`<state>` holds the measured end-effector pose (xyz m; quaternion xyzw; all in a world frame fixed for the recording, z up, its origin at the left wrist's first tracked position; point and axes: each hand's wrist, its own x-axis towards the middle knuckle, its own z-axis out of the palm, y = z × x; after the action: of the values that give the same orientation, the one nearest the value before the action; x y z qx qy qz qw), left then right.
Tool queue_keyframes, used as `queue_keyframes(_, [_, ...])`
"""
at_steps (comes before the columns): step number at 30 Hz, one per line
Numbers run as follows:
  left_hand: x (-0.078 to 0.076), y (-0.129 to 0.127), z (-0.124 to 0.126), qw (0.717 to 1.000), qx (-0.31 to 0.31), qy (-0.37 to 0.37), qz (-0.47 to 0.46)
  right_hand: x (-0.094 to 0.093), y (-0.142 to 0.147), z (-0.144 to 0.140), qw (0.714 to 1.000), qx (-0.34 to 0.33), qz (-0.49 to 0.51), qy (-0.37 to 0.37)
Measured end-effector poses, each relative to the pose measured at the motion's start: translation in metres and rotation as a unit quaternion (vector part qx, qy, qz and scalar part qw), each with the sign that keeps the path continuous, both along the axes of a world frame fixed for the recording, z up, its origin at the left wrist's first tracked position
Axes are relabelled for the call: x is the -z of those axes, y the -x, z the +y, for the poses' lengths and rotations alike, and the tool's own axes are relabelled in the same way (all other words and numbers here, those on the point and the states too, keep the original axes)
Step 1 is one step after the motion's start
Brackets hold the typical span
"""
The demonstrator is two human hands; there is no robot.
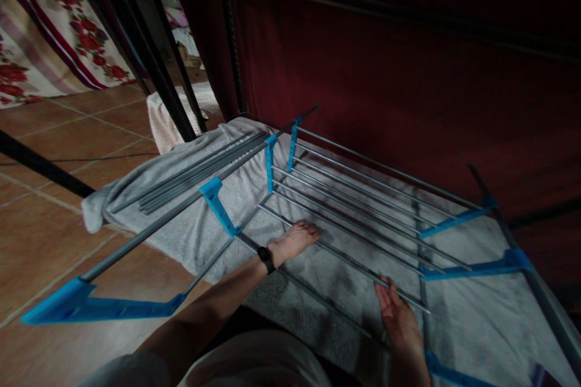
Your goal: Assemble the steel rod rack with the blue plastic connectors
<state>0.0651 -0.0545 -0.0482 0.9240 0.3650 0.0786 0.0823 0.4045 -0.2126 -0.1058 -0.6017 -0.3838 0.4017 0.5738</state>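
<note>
Both hands are on one grey metal rod (347, 260) that slants across a partly assembled rack. My left hand (295, 240), with a black watch on its wrist, is closed over the rod from above near its far-left part. My right hand (397, 311) pinches the same rod between thumb and fingers near its right end. That right end (422, 307) sticks out past my fingers, beside a darker crossbar. Blue plastic brackets (269, 163) on the left and a blue bracket (472, 267) on the right have several parallel rods between them.
Several loose grey rods (204, 172) lie on a grey blanket (167, 187) to the left. A larger blue bracket (104, 308) extends over the tiled floor (40, 254). Behind the rack stands a dark red panel (363, 84). Black metal posts (167, 84) rise at the left.
</note>
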Motion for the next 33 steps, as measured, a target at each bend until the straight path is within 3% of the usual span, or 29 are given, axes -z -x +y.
queue_keyframes(5, [0.001,-0.002,0.000,0.999,0.018,-0.015,0.026,-0.004,0.013,0.003,0.994,0.068,0.079,0.043])
queue_keyframes(14, [0.001,0.000,-0.004,1.000,-0.001,0.000,0.013,0.011,0.022,0.023,0.963,0.159,0.200,0.084])
queue_keyframes(22, [0.002,0.005,0.000,0.997,-0.038,0.053,-0.042,0.011,0.020,0.018,0.961,0.145,0.224,0.072])
queue_keyframes(33, [0.000,0.010,0.002,0.996,-0.017,0.059,-0.063,0.017,0.020,0.023,0.951,0.173,0.252,0.052])
